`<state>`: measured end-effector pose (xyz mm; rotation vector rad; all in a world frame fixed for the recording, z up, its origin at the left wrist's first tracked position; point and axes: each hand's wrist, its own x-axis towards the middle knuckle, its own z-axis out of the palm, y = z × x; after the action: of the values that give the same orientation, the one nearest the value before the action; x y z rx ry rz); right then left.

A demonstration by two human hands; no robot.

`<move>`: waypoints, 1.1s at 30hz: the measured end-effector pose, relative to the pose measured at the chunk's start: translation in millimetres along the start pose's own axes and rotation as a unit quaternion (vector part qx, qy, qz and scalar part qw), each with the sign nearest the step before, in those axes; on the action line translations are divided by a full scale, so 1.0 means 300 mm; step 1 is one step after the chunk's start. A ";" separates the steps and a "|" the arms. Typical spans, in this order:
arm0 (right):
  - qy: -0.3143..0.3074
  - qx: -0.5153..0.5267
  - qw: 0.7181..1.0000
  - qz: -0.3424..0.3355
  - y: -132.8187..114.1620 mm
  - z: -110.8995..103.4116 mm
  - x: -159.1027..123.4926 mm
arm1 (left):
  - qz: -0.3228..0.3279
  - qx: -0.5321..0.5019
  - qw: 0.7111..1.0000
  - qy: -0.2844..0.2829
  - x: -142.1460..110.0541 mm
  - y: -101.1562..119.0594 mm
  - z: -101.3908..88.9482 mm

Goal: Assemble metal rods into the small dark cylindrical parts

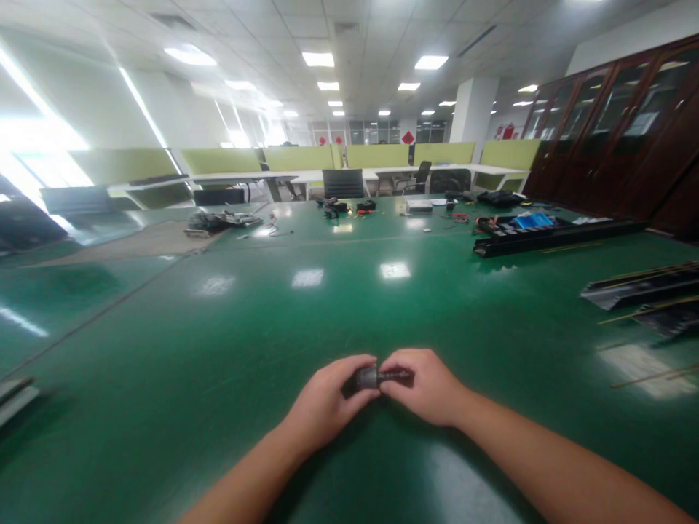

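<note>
Near the bottom middle of the head view, my two hands meet over one small tool-like part. My left hand [329,399] is closed around the wide end, a dark grey cylinder [368,377], with thumb below and fingers above. From the cylinder's right side runs a thin, dark, ridged shaft [392,375], pinched between the thumb and fingers of my right hand [424,387]. The part lies roughly level, just over the green tabletop [229,407]. Its exact kind is too small to make out, and its ends are partly hidden by my fingers.
Black metal channels [562,236] with a blue packet [535,220] lie at the right back; more metal profiles [644,284] and thin rods stand nearer on the right. Cardboard [131,244] and scrap parts [221,220] sit left back. Chairs [343,183] line the far side.
</note>
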<state>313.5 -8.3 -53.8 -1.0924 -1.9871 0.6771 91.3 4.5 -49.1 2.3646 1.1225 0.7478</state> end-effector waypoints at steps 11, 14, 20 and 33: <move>-0.006 -0.012 1.000 0.003 -0.006 -0.005 0.000 | -0.005 -0.006 1.000 -0.018 0.007 0.017 -0.011; -0.008 -0.012 1.000 0.003 -0.003 -0.004 0.000 | -0.005 -0.006 1.000 -0.021 0.008 0.019 -0.012; -0.009 -0.011 1.000 -0.004 0.001 -0.001 0.000 | -0.004 -0.004 1.000 -0.018 0.008 0.020 -0.014; -0.013 -0.009 1.000 0.016 0.003 0.001 0.000 | 0.003 0.000 1.000 -0.015 0.007 0.020 -0.013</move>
<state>313.7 -7.8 -54.5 -1.1331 -2.0060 0.6949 93.5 3.2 -42.0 2.3729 1.1022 0.7115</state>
